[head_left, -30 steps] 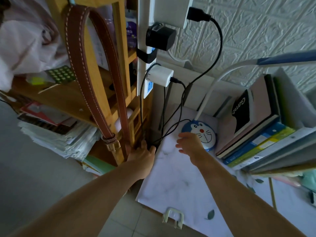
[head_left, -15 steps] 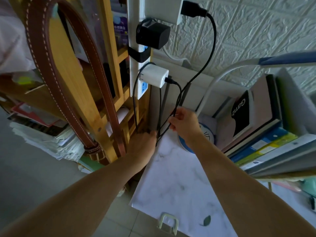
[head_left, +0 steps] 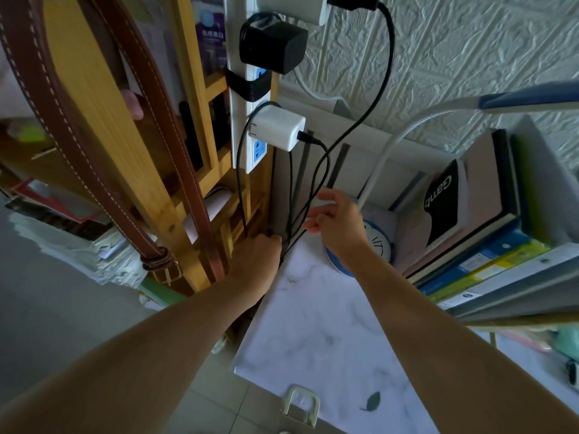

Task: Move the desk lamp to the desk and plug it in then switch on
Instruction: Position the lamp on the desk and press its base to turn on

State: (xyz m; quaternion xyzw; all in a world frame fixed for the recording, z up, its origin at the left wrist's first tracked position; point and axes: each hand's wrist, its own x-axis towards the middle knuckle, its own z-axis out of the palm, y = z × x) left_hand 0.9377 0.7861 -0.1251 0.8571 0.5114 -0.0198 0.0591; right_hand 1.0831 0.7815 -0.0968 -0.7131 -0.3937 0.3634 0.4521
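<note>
Both hands are now in among the cables at the back corner of the desk (head_left: 329,333). A second ago the right hand (head_left: 336,227) lay on the lamp's round blue base (head_left: 380,245); it has since lifted off and moved toward the wall, and its fingers now look pinched on one of the thin black cords (head_left: 316,177) hanging below the white charger (head_left: 279,128). The left hand (head_left: 257,256) has pushed deeper into the gap between the wooden shelf (head_left: 188,89) and the desk edge; its fingers are hidden down there, so whether it holds anything I can't tell. The lamp itself already stands on the desk, its white neck (head_left: 388,155) curving up beside the books (head_left: 470,208). So the moving looks done, and this seems to be the hunt for the lamp's own lead. The power strip (head_left: 258,151) shows a free blue socket just under the charger, a likely target.
</note>
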